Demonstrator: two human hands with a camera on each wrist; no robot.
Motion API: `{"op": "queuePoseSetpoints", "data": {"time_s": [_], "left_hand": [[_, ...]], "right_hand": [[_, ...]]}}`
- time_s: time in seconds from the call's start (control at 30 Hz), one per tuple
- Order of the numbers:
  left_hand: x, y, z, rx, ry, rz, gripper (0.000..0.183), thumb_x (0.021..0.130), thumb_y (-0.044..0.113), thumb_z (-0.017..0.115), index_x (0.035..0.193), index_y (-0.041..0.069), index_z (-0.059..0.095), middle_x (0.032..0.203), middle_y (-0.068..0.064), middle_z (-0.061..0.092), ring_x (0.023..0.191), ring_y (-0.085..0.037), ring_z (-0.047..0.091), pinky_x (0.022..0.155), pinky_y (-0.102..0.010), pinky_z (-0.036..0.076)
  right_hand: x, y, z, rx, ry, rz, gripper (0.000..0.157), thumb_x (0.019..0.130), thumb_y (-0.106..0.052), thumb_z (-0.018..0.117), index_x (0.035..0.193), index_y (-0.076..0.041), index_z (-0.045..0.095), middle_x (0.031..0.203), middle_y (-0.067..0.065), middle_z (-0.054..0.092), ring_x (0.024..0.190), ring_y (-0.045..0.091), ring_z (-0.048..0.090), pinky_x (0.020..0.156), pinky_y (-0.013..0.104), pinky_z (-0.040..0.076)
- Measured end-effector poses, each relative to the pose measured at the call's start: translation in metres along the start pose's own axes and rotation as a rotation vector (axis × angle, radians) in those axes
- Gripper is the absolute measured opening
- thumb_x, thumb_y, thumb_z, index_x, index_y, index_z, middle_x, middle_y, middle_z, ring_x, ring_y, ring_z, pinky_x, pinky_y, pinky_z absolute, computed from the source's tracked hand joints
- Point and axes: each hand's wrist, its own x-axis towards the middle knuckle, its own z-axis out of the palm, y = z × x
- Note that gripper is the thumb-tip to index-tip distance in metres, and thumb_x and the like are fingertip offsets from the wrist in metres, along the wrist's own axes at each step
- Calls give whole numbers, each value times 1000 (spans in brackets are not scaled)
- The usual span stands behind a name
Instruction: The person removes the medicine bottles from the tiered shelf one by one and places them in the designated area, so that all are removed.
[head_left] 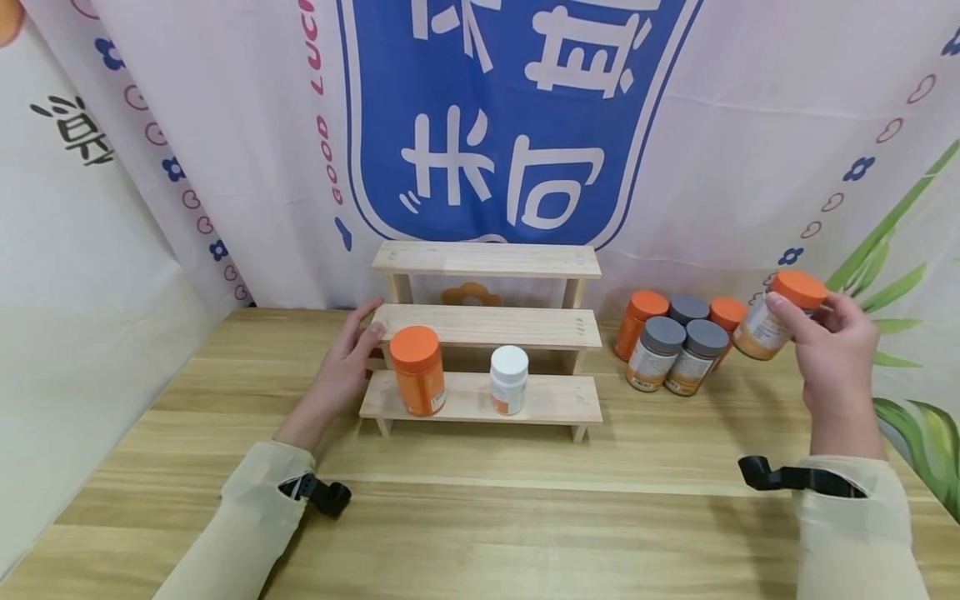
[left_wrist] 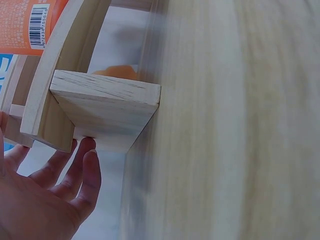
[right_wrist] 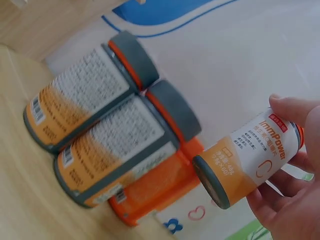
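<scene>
My left hand [head_left: 348,354] is at the left end of the three-step wooden display stand [head_left: 480,325]. Its thumb lies by the middle shelf's corner; in the left wrist view its loosely bent fingers [left_wrist: 92,170] reach the end of the stand beside a leg. On the bottom shelf stand an orange bottle [head_left: 417,379] and a smaller white bottle [head_left: 509,387]. My right hand [head_left: 840,358] grips an orange-lidded supplement bottle [head_left: 765,327] off the table, tilted, thumb on the near side and fingers behind. Its white and orange label [right_wrist: 252,150] faces the right wrist camera.
Right of the stand is a tight cluster of bottles, some with grey lids [head_left: 663,335] and some with orange lids [head_left: 648,304]. A printed curtain [head_left: 285,167] hangs behind the wooden table [head_left: 480,533]. The middle and top shelves [head_left: 487,258] rise behind the lower one.
</scene>
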Motion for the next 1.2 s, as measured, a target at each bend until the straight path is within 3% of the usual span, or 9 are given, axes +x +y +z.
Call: {"op": "queuePoseSetpoints", "data": {"time_s": [0.3, 0.43, 0.63, 0.9, 1.13, 1.2], "left_hand": [[0, -3, 0, -2, 2, 7, 61, 115, 47, 35, 171, 26, 21, 150, -26, 56, 108, -21, 64, 83, -39, 54], [1, -3, 0, -5, 1, 7, 61, 115, 47, 36, 171, 26, 21, 151, -26, 55, 107, -20, 64, 83, -39, 54], [2, -2, 2, -9, 2, 8, 60, 115, 47, 36, 170, 28, 22, 150, -26, 56, 106, -17, 63, 82, -35, 53], [3, -4, 1, -3, 5, 11, 61, 115, 48, 36, 170, 26, 22, 148, -26, 57, 107, -19, 63, 81, -36, 53], [1, -2, 1, -12, 11, 7, 60, 115, 46, 36, 170, 26, 22, 147, -26, 57, 106, -21, 64, 80, -37, 53], [1, -2, 0, -15, 12, 3, 60, 115, 45, 37, 170, 27, 22, 146, -26, 57, 105, -19, 64, 80, -36, 53]], "right_hand": [[11, 24, -16, -111, -163, 5, 46, 92, -30, 85, 132, -28, 63, 112, -21, 60, 105, 1, 53, 77, 9, 46], [15, 35, -21, -178, -235, -8, 43, 95, -29, 82, 133, -30, 62, 114, -22, 59, 106, -2, 52, 79, 10, 44], [20, 49, -27, -131, -317, -12, 45, 95, -21, 82, 135, -27, 61, 113, -22, 62, 104, -3, 55, 77, 6, 49], [21, 59, -30, -106, -366, -23, 37, 95, -14, 82, 124, -28, 64, 107, -24, 67, 99, -5, 59, 77, 7, 53], [22, 59, -27, -335, -375, -27, 41, 95, -24, 82, 125, -38, 58, 107, -31, 61, 99, -7, 56, 77, 8, 52], [21, 60, -27, -313, -378, -17, 41, 95, -23, 83, 124, -38, 58, 107, -31, 61, 98, -7, 56, 77, 8, 52]]}}
